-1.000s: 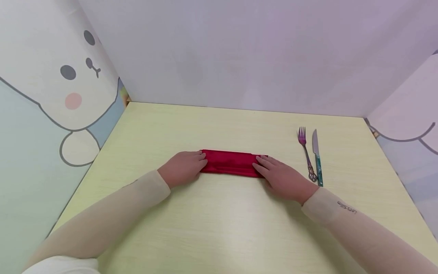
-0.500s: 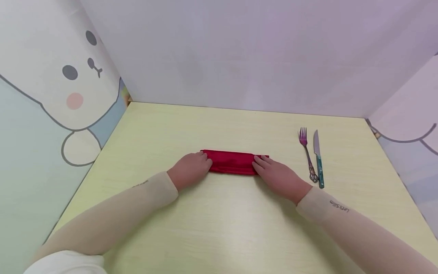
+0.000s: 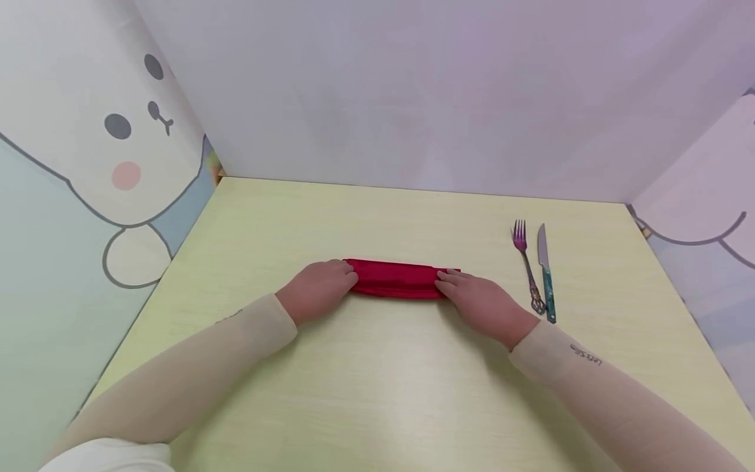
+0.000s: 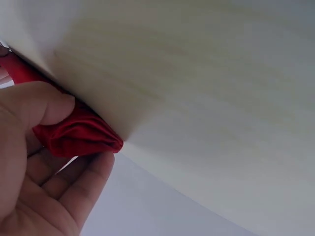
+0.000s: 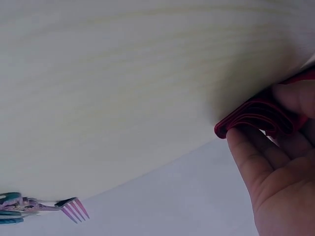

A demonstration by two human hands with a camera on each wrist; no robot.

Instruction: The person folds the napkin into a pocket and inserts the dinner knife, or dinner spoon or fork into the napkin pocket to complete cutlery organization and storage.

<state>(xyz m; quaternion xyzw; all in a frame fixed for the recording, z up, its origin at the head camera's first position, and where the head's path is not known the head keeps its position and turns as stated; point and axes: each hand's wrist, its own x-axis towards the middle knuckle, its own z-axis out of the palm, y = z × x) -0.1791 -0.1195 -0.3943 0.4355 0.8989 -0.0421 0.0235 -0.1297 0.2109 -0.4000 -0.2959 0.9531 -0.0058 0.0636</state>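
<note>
A folded red cloth with a satin-like sheen lies as a long narrow strip across the middle of the table. My left hand grips its left end. In the left wrist view the thumb presses one side of the cloth while the fingers sit against the other. At the right end my right hand grips the strip between thumb and fingers. Several stacked layers of the cloth show at that end in the right wrist view.
To the right of the cloth lie a fork with an ornate handle and a knife with a green handle, side by side. The pale wooden table meets a white back wall. A cartoon-printed sheet stands on the left.
My left hand slid inward along the cloth, then back out to its left end. My right hand has shifted slightly left. The cloth's near edge now bows a little.
</note>
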